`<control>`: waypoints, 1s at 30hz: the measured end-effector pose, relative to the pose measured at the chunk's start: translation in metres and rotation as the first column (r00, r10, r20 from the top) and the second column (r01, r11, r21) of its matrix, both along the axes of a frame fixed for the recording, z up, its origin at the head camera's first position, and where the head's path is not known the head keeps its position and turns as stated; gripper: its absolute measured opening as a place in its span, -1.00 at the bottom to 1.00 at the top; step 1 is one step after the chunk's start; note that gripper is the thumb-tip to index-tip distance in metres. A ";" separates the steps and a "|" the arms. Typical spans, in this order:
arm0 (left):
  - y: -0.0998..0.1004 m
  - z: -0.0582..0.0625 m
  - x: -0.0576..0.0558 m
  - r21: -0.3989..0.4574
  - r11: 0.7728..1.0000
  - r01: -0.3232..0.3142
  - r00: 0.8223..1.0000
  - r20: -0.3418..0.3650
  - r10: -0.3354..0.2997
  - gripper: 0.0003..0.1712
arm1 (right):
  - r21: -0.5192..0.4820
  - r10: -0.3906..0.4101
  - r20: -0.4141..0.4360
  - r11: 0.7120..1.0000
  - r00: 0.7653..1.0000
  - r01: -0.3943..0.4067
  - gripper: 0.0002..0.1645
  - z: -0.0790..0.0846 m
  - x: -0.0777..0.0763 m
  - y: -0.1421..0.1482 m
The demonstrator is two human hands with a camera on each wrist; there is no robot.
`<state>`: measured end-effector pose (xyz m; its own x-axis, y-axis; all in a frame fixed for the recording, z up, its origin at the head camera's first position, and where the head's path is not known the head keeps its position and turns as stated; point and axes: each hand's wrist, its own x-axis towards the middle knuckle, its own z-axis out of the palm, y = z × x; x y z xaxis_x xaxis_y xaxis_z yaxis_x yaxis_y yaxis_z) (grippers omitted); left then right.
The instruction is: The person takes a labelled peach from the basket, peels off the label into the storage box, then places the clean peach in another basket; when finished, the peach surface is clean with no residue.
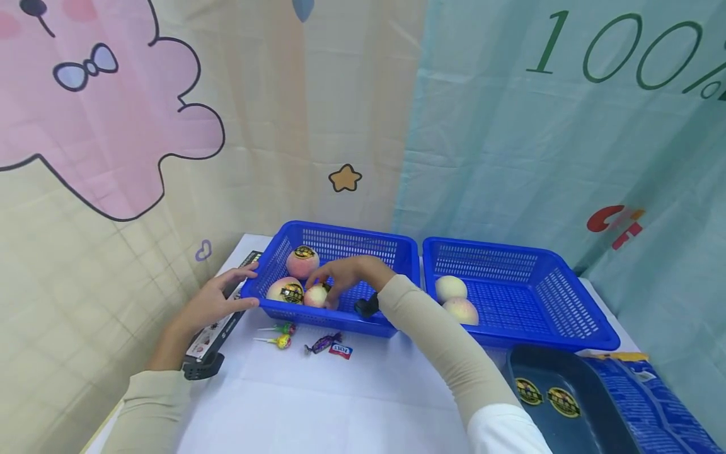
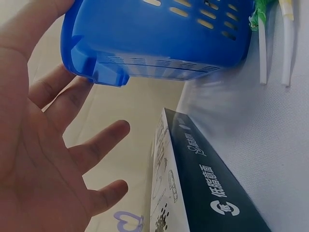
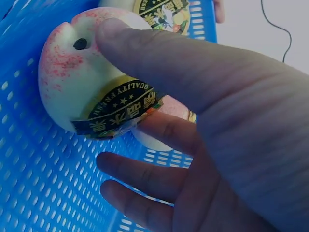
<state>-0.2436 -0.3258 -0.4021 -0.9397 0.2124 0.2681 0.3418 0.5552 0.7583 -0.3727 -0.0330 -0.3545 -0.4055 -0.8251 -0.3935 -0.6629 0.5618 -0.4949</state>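
My right hand [image 1: 350, 275] reaches into the left blue basket [image 1: 340, 323] and pinches a pink-and-cream peach [image 3: 63, 82] between thumb and index finger. A black-and-gold sticker is on this peach, and the other fingers extend below it in the right wrist view. Beside it in the basket are a stickered peach [image 1: 278, 290] and another stickered peach [image 1: 300, 266] farther back. My left hand [image 1: 212, 302] touches the basket's left rim with thumb and fingertips. In the left wrist view its fingers are spread and fairly straight, two of them partly hidden behind the rim.
The right blue basket [image 1: 567, 343] holds two pale peaches [image 1: 451, 288]. In front lie two lollipops [image 1: 282, 341], a purple wrapped candy [image 1: 323, 343] and a small red-and-blue packet [image 1: 341, 350]. A black-and-white box [image 2: 207, 179] lies left; a dark tray [image 1: 567, 366] and blue bag [image 1: 641, 397] lie right.
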 end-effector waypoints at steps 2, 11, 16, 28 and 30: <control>0.001 0.001 0.001 0.008 1.000 0.006 1.000 0.005 -0.006 -0.40 | 0.003 0.000 0.000 1.000 1.000 0.000 -0.37 -0.002 -0.001 -0.001; 0.004 0.004 0.005 0.013 1.000 0.010 1.000 0.027 -0.010 -0.38 | -0.001 -0.020 -0.018 1.000 1.000 0.020 -0.42 -0.012 -0.010 -0.001; 0.003 0.004 0.002 0.034 0.999 0.002 1.000 0.023 -0.003 -0.38 | -0.003 -0.010 -0.082 1.000 0.997 0.010 -0.52 -0.003 -0.012 0.003; -0.001 -0.002 -0.001 0.035 0.999 -0.002 1.000 0.014 0.001 -0.37 | -0.274 -0.006 -0.294 0.959 0.956 -0.078 -0.41 0.070 0.020 0.087; -0.002 -0.003 0.000 0.033 0.999 -0.001 1.000 0.024 0.000 -0.36 | -0.289 0.006 -0.337 0.951 0.942 -0.109 -0.38 0.077 0.039 0.110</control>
